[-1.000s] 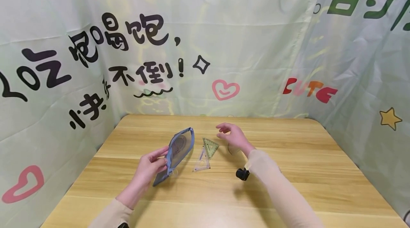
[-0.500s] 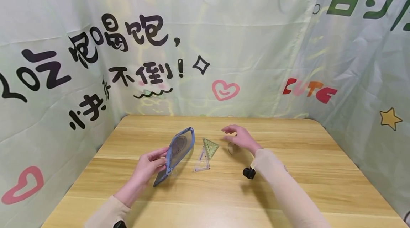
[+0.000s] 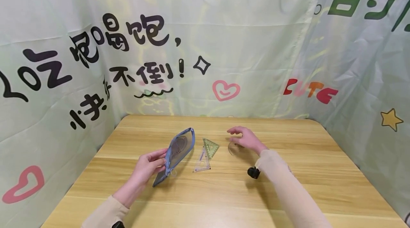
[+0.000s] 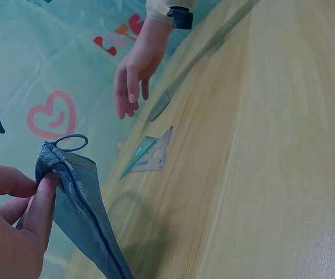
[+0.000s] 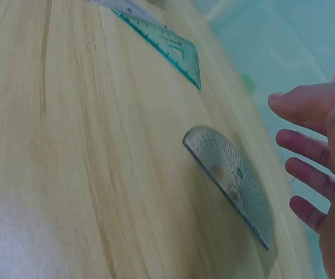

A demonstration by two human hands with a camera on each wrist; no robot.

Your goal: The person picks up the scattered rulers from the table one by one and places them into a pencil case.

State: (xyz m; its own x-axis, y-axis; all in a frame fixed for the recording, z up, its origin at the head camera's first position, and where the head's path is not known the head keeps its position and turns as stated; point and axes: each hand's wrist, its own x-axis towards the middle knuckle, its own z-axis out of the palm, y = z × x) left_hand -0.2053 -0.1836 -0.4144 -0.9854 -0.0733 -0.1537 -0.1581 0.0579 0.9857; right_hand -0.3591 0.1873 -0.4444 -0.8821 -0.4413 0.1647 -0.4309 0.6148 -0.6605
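Currently, left grip pinches the pouch; right grip, parted, hovers near the protractor.

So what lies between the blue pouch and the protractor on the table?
In the head view: a green set square and a clear set square, overlapping.

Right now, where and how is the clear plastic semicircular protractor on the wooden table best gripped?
Pinch the protractor by its straight and curved edges, likely from above with the right hand: it appears to lie flat, both edges exposed.
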